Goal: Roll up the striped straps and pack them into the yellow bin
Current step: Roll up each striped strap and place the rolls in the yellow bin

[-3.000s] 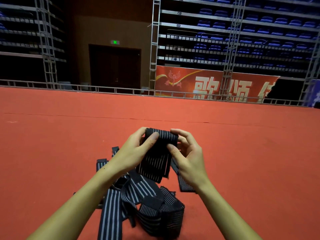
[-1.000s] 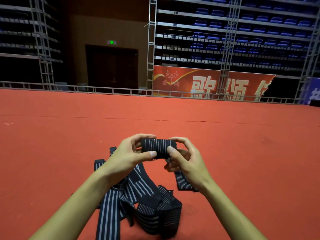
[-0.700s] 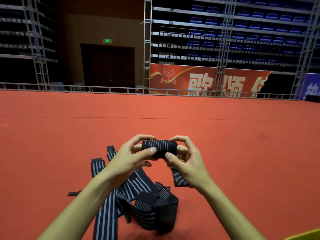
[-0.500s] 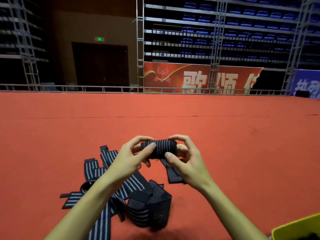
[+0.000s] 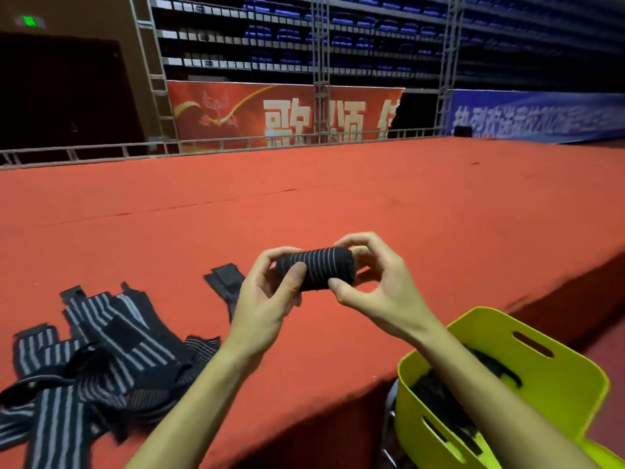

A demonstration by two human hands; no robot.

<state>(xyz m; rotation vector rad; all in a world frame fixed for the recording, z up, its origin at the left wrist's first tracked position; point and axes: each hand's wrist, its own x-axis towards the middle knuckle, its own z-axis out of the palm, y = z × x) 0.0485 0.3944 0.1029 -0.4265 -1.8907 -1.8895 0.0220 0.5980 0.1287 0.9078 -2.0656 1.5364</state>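
while both hands grip the rolled strap (image 5: 316,268) above the red table (image 5: 406,211), left hand (image 5: 267,296) and right hand (image 5: 378,286) pinching its ends, it looks soft, light and springy; hold around the middle so it stays wound toward the yellow bin (image 5: 554,377).

A rolled strap (image 5: 316,268) sits between both hands above the stage floor (image 5: 406,204); loose straps (image 5: 98,363) lie left, the bin (image 5: 554,377) below right.

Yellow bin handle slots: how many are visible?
2. One slot is in the far wall of the yellow bin; one is in the near wall. The right forearm may hide others.
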